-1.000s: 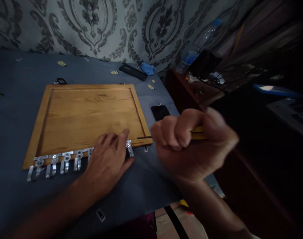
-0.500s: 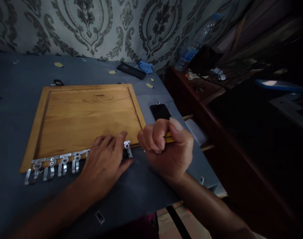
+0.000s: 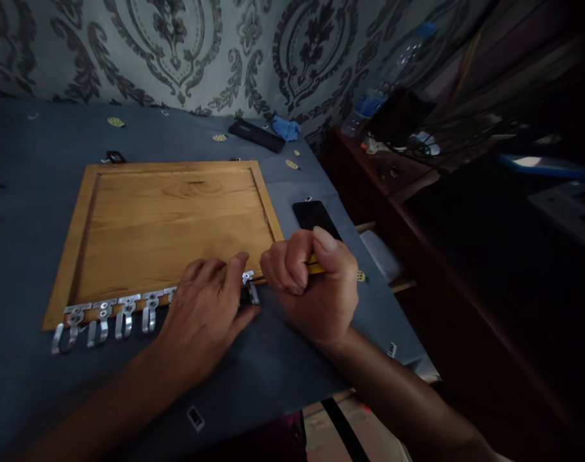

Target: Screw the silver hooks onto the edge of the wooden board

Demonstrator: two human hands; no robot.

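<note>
A wooden board (image 3: 172,218) lies flat on a blue-grey cloth (image 3: 42,398). Several metal hooks (image 3: 100,317) line its near edge. My left hand (image 3: 203,317) rests palm down on that edge, fingers spread, its fingertip beside the rightmost hook (image 3: 249,287). My right hand (image 3: 312,289) is a closed fist round a yellow-handled screwdriver (image 3: 314,262). The tool's tip sits at the rightmost hook.
A black phone (image 3: 316,215) lies on the cloth right of the board. Further back are a dark flat case (image 3: 256,136) and a blue rag (image 3: 285,129). At right stand a dark wooden shelf unit (image 3: 369,179) and a plastic bottle (image 3: 369,106).
My right hand has come down and leftward with the screwdriver, from beside the board's right corner to the rightmost hook. My left hand has stayed on the board's edge.
</note>
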